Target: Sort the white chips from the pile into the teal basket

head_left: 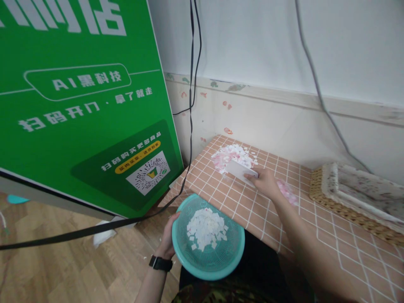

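My left hand (168,236) grips the rim of a teal plastic colander (235,256) at its left side, over my lap. A heap of small white square pieces (206,227) lies in the colander. In my right hand (264,182) is a flat white scraper (240,170), its far edge at a pile of white and pink paper-like pieces (232,155) on the table. Beside my right forearm, partly behind it, sits a smaller pinkish pile (286,191). My left fingers are mostly hidden behind the rim.
The table has a brown, white-gridded cloth (249,202) and meets a white wall. A lined wicker basket (325,185) stands at the right. On the left is a tall green cabinet (94,139); a black strap (132,219) crosses in front of it.
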A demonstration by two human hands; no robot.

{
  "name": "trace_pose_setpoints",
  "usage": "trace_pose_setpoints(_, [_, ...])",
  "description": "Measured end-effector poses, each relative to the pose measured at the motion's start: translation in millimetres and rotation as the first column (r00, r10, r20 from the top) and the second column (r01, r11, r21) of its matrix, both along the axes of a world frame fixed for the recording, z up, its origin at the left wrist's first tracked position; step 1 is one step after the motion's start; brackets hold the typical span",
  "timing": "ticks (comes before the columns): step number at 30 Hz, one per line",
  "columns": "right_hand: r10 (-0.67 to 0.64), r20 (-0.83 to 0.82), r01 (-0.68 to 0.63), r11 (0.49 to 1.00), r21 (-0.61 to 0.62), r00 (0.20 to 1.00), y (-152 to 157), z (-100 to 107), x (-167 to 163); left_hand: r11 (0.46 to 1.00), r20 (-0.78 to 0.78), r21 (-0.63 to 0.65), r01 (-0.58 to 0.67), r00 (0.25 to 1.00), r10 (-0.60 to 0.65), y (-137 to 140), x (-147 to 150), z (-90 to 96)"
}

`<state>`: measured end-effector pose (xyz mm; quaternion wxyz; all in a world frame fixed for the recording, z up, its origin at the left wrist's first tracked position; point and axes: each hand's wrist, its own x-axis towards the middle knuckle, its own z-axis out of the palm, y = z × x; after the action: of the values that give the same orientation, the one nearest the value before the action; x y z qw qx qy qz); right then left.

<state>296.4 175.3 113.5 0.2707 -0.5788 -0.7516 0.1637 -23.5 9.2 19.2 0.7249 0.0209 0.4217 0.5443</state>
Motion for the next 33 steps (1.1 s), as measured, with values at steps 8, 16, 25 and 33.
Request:
trace_pose_setpoints(8, [0.013, 0.072, -0.01, 0.999, -0.035, 0.997, -1.4, 11.7, 2.9, 1.0, 0.023, 0.03, 0.007, 1.0, -0.008, 0.3, -0.6, -0.5])
trace_pose_setpoints(16, [0.081, 0.063, -0.081, 0.997, -0.003, 0.995, 6.5, 9.5, 1.8, 1.0, -0.008, 0.023, -0.015, 1.0, 0.015, -0.2, -1.3, -5.1])
trace_pose_setpoints(25, [0.102, 0.015, -0.101, 0.993, -0.059, 0.995, 11.7, 11.2, 4.8, 1.0, -0.005, 0.0, 0.002, 1.0, -0.002, -0.1, -1.5, -4.7])
trace_pose_setpoints(33, [0.075, -0.034, -0.077, 0.995, -0.07, 0.997, 5.6, 14.6, 18.7, 1.0, -0.018, 0.001, 0.015, 1.0, -0.015, 1.1, -2.7, -9.2])
